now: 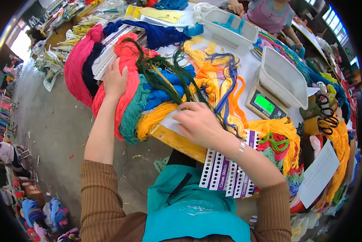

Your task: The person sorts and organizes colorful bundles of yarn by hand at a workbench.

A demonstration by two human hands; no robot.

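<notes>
My left hand (pixel 115 78) lies on a coral skein of thread (pixel 126 92) at the table's left edge, fingers stretched out and thumb apart. My right hand (pixel 199 123) is closed near the front edge, fingertips pinched at the lower end of the dark green thread (pixel 161 80); the exact grip is partly hidden. The green strands drape loosely over blue (pixel 163 94) and coral skeins. Teal (pixel 133 111) and golden yellow skeins (pixel 154 119) hang over the edge beside them. Magenta (pixel 80 66) and black skeins lie left of my left hand.
Right of my hands, a digital scale (pixel 265 103) carries a clear plastic tub (pixel 284 76). Another tub (pixel 231 28) stands at the back. Punched thread cards (pixel 229 173) overhang the front edge. Orange and yellow threads (pixel 213 76) spread mid-table. A co-worker (pixel 269 16) is across the table.
</notes>
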